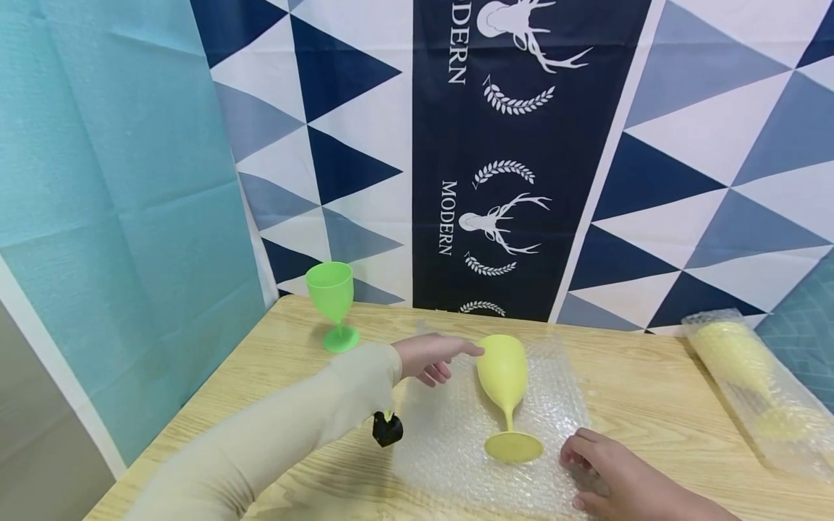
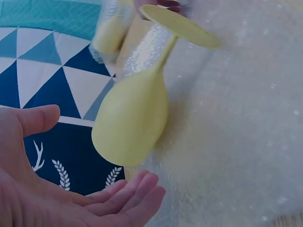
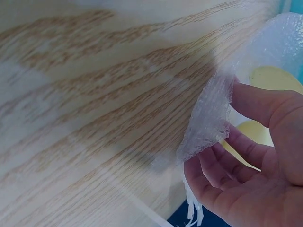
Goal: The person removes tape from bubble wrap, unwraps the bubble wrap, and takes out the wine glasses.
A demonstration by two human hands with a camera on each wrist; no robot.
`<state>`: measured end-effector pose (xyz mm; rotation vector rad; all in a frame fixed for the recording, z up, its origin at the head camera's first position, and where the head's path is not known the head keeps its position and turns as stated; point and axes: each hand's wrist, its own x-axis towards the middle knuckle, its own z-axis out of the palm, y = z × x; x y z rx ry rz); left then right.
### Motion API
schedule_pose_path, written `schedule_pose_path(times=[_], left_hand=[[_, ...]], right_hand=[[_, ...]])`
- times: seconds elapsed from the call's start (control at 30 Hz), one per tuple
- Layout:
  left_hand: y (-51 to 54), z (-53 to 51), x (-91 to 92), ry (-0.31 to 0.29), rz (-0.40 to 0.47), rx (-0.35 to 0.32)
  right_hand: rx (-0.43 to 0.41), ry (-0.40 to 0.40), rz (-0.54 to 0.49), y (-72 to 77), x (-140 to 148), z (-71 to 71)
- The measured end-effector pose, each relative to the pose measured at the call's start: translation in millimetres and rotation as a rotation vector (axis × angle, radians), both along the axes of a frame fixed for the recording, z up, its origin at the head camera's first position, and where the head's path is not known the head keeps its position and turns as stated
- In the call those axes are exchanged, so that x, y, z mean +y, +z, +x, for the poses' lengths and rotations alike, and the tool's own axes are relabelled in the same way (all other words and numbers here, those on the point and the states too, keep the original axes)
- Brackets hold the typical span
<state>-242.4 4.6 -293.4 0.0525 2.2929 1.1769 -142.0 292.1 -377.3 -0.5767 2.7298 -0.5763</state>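
Observation:
A yellow plastic goblet [image 1: 503, 369] lies on its side on a sheet of bubble wrap [image 1: 443, 441], its foot towards me. My left hand [image 1: 433, 356] is beside the goblet's bowl, fingers extended. In the left wrist view that hand [image 2: 94, 198] holds nothing, and a gap shows between its thumb and the goblet [image 2: 132, 118]. At the sheet's right edge is my right hand [image 1: 609, 470]. The right wrist view shows this hand [image 3: 255, 156] gripping the bubble wrap's edge [image 3: 210, 118] between thumb and curled fingers; the edge is raised off the table.
A green goblet [image 1: 332, 297] stands upright at the table's back left. On the right lies another yellow goblet wrapped in bubble wrap [image 1: 759, 391]. Patterned cloth [image 1: 365, 145] hangs behind the wooden table [image 1: 260, 383]. A black object [image 1: 387, 429] is at my left wrist.

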Motion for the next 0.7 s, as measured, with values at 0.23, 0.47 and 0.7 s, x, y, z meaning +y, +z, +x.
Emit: schedule_pose_path(times=[0.23, 0.47, 0.7], left_hand=[[-2.0, -14.4, 8.0, 0.104, 0.079, -0.059], [-6.9, -28.8, 21.5, 0.165, 0.188, -0.131], [-10.8, -36.6, 41.1, 0.196, 0.236, -0.152]], right_hand=[[-0.021, -0.015, -0.016, 0.5, -1, -0.5], [-0.029, -0.019, -0.021, 0.9, -1, 1.0], [0.014, 0.016, -0.006, 3.0, -2, 0.8]])
